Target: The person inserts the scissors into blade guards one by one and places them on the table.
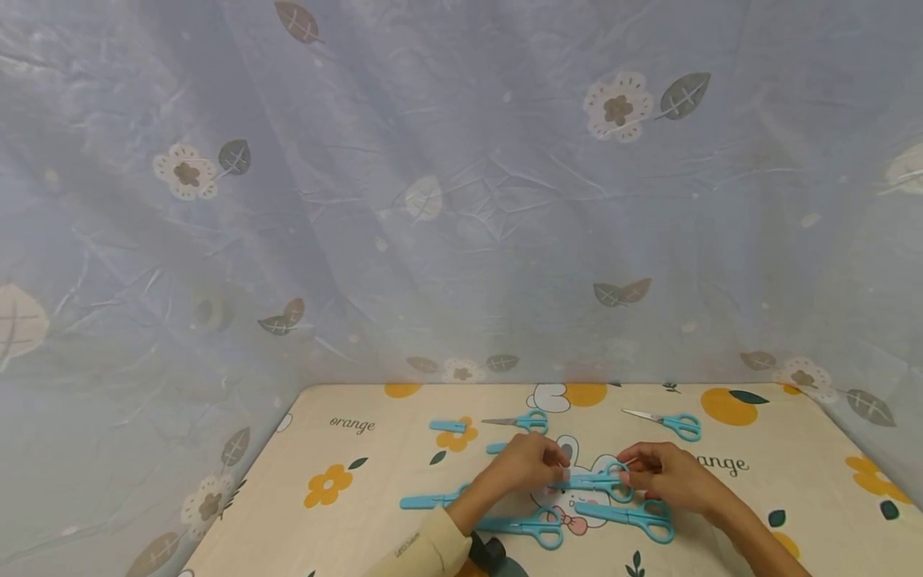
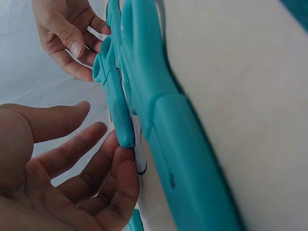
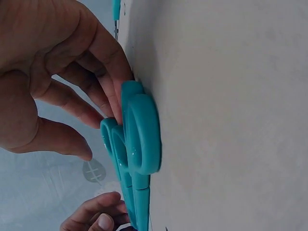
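A pair of light-blue scissors [image 1: 587,482] with its blades in a matching cover lies on the tablecloth between the two hands. At the cover's tip is my left hand [image 1: 531,462]; in the left wrist view its fingertips [image 2: 126,156] touch the tip while the thumb stays apart. My right hand [image 1: 671,477] is by the finger loops, its fingers extended down to them and its thumb raised away in the right wrist view. Nearer the front lie two more covered pairs, one scissors [image 1: 627,515] below the right hand and another scissors [image 1: 530,526] beside the left wrist.
Behind the hands lie two uncovered scissors, one [image 1: 534,421] at the middle and another [image 1: 681,425] at the right. A loose blade cover [image 1: 448,426] lies left of them. Another covered pair [image 1: 425,502] is partly behind the left forearm. A patterned curtain [image 1: 461,200] surrounds the table.
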Demonstrator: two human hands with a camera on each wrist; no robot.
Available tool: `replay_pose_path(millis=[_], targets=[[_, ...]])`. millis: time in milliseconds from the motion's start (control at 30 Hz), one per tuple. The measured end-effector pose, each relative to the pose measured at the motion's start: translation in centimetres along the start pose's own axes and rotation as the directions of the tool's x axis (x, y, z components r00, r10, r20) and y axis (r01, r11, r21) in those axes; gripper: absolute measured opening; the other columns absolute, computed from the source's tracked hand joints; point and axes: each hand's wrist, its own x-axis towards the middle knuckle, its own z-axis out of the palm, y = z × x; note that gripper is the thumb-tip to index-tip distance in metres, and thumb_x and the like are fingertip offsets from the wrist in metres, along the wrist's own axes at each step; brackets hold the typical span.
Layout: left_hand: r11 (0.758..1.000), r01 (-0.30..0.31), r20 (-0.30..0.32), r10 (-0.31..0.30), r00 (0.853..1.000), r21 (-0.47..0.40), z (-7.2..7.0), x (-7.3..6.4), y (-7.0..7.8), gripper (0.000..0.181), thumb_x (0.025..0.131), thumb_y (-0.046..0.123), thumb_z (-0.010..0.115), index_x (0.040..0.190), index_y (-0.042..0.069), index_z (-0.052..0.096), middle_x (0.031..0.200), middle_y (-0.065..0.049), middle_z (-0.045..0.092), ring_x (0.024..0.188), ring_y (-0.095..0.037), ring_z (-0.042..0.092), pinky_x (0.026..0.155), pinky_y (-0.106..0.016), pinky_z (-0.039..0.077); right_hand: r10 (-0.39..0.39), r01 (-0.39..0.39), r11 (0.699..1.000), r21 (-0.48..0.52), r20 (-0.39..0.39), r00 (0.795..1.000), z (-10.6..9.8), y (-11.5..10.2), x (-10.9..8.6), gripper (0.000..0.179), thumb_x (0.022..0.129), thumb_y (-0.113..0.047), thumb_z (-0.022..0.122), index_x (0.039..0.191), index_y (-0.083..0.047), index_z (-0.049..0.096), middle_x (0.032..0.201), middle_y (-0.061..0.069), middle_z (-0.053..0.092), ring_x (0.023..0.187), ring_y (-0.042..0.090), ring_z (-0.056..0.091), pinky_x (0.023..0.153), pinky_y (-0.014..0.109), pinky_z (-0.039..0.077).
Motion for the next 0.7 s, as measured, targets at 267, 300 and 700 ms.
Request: replay_pose_path(millis=[267, 300, 700], targets=[[0.999, 0.028, 0.012, -0.028, 1.0, -0.047, -0.1, -0.5, 0.0, 0.015, 0.095, 0.016, 0.082, 0.108, 0.01, 0.083, 0.085, 0.003, 0.077, 0.074, -0.003, 0.059, 0.072, -0.021, 0.051, 0.022, -0.024, 0.996, -0.082, -0.021, 1.0, 0.1, -0.4, 0.0, 0.039, 0.099, -0.023, 0.078, 0.129, 0.0, 0.07, 0.106, 0.003, 0.074, 0.093, 0.018, 0.066, 0.076, 0.03, 0.057], [0.998, 0.035, 0.016, -0.034, 0.999, -0.057, -0.1, -0.6, -0.1, 0.016, 0.095, 0.017, 0.082, 0.109, 0.009, 0.082, 0.086, 0.004, 0.077, 0.075, -0.003, 0.06, 0.073, -0.021, 0.051, 0.029, -0.031, 0.995, -0.093, -0.024, 0.999, 0.1, -0.4, 0.0, 0.038, 0.099, -0.024, 0.078, 0.129, -0.001, 0.071, 0.106, 0.002, 0.074, 0.094, 0.017, 0.066, 0.077, 0.031, 0.056], [0.994, -0.013, 0.042, 0.017, 0.999, -0.106, -0.8, -1.4, -0.2, 0.023, 0.096, 0.018, 0.082, 0.116, 0.007, 0.081, 0.096, 0.002, 0.08, 0.088, -0.003, 0.07, 0.078, -0.021, 0.056, 0.039, -0.043, 0.987, -0.157, -0.026, 0.999, 0.0, -0.7, -0.1, 0.04, 0.097, -0.025, 0.08, 0.129, -0.003, 0.072, 0.116, 0.001, 0.075, 0.105, 0.018, 0.067, 0.094, 0.045, 0.059]])
